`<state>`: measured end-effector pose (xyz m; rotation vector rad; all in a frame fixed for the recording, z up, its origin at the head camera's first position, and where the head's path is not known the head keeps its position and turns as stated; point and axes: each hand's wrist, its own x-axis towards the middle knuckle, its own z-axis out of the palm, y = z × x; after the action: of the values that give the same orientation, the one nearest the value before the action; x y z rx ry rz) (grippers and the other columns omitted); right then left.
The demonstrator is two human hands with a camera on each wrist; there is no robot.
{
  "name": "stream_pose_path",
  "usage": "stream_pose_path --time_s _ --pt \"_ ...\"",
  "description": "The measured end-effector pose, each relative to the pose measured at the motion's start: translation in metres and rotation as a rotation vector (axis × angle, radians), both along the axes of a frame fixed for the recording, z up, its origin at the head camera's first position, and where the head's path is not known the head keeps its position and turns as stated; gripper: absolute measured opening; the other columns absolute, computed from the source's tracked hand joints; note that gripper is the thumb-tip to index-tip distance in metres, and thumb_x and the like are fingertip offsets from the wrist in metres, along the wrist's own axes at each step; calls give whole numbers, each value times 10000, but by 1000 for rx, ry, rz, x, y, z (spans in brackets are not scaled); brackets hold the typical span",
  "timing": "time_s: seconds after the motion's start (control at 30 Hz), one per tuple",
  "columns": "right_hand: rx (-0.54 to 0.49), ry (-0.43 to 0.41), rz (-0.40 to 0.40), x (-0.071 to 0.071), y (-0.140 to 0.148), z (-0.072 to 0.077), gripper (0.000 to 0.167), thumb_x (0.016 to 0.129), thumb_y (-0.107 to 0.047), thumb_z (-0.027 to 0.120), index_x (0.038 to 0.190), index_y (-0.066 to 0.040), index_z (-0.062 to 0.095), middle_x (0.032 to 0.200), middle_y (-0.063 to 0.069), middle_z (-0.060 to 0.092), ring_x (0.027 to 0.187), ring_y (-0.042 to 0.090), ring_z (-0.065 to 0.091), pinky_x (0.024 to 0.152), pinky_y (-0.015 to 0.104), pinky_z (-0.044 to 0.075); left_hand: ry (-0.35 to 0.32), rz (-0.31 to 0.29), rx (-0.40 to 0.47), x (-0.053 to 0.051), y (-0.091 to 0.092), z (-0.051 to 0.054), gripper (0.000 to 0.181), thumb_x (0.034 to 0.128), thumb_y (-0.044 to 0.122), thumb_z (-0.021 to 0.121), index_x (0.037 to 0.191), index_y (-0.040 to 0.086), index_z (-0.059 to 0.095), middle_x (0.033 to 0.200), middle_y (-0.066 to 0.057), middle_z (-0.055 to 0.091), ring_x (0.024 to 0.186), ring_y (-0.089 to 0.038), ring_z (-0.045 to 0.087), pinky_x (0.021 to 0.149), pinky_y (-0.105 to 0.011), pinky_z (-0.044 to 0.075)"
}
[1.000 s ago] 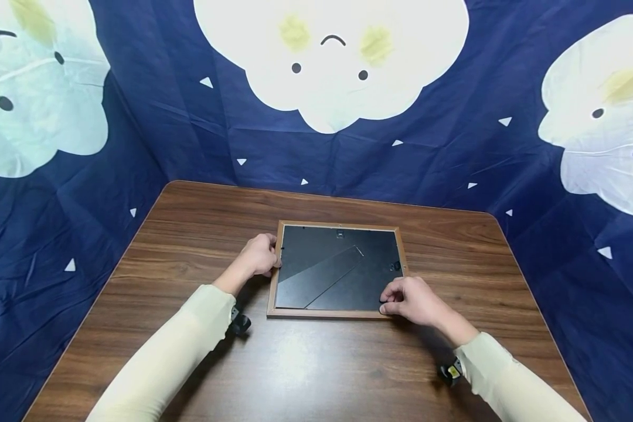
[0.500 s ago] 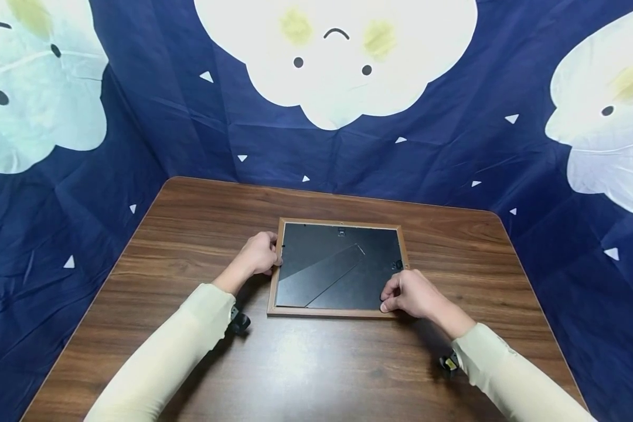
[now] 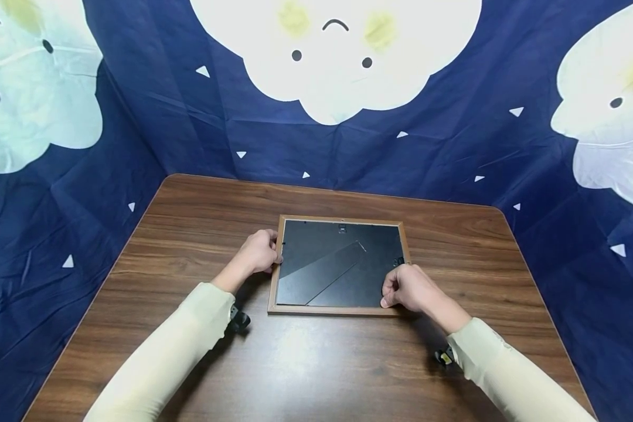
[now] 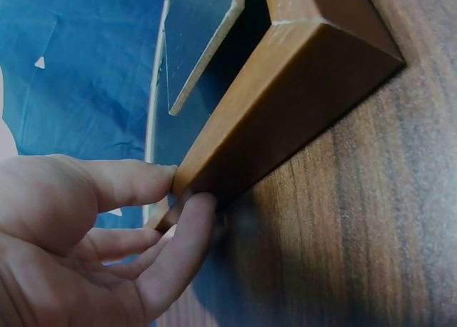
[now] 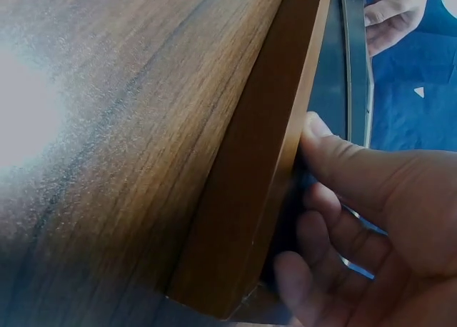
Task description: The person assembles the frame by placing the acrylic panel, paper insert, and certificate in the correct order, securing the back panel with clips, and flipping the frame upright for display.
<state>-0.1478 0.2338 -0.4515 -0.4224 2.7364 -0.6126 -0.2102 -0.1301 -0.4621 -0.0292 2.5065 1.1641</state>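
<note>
The picture frame (image 3: 327, 311) is best steadied by the left hand (image 3: 258, 252), pinching its edge; whether anything is gripped by the right hand (image 3: 410, 287) cannot be told.

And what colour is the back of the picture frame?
The back of the picture frame is black; the head view shows it best.

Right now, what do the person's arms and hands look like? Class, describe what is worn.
The left sleeve and right sleeve are long, pale cream, ending near the wrists. The left wrist device and right wrist device are small and black; the right one shows a yellow patch. The left hand and right hand are ungloved.
</note>
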Motion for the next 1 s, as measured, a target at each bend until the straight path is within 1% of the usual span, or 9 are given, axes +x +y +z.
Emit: stream_pose_path --time_s 0.1,0.2,0.33,0.43,0.5,0.6,0.77,0.87,1.0 --pt "5 12 12 -1 -1 2 289 693 -239 934 622 -219 654 598 -153 553 643 84 512 656 300 455 4 2 -6 -1 1 1 670 849 -39 741 1466 -38 479 892 -71 522 572 -171 632 551 -308 592" --pt "-3 26 33 -2 2 -1 299 694 -255 935 620 -236 645 592 -167 542 639 72 513 668 298 455 3 5 -8 -1 1 2 691 849 -39 744 1480 -39 464 897 -72 527 572 -169 630 550 -309 593" --pt "-82 29 48 -2 12 -10 267 696 -262 941 661 -261 676 616 -176 569 645 40 532 669 268 462 -1 14 -3 0 0 1 681 847 -39 744 1473 -28 475 881 -64 533 588 -172 632 556 -316 598" --pt "-150 35 51 -1 17 -15 231 696 -254 947 715 -258 716 651 -161 610 645 24 549 639 240 467 0 20 3 0 0 -1 665 848 -34 746 1460 -27 486 866 -55 540 589 -173 638 559 -318 599" --pt "-176 44 50 1 17 -17 217 701 -245 946 743 -249 733 668 -146 628 642 18 551 618 229 465 1 23 5 0 -1 -2 657 848 -30 747 1453 -29 492 863 -52 546 583 -173 643 560 -317 599" --pt "-189 51 50 3 18 -18 197 729 -236 932 766 -236 739 683 -133 635 639 21 544 611 227 456 -6 28 28 0 -2 -4 662 847 -34 744 1455 -43 483 876 -55 546 605 -170 637 569 -319 603" --pt "-183 28 56 5 18 -17 176 766 -226 910 811 -211 741 706 -122 628 647 33 537 619 228 450 -25 38 62 2 -2 -6 695 851 -43 736 1485 -47 450 899 -56 544 628 -173 625 585 -329 608" --pt "-170 28 72 3 17 -16 176 776 -228 903 842 -196 743 721 -125 620 665 28 542 649 227 454 -18 41 63 2 -3 -6 694 854 -39 736 1487 -42 453 906 -60 550 642 -173 628 592 -331 609" --pt "-153 32 95 -2 12 -11 168 799 -223 885 890 -183 749 755 -127 635 699 26 562 688 241 470 -1 35 60 2 -3 -5 681 860 -31 735 1483 -43 461 927 -75 567 662 -178 641 599 -334 612"
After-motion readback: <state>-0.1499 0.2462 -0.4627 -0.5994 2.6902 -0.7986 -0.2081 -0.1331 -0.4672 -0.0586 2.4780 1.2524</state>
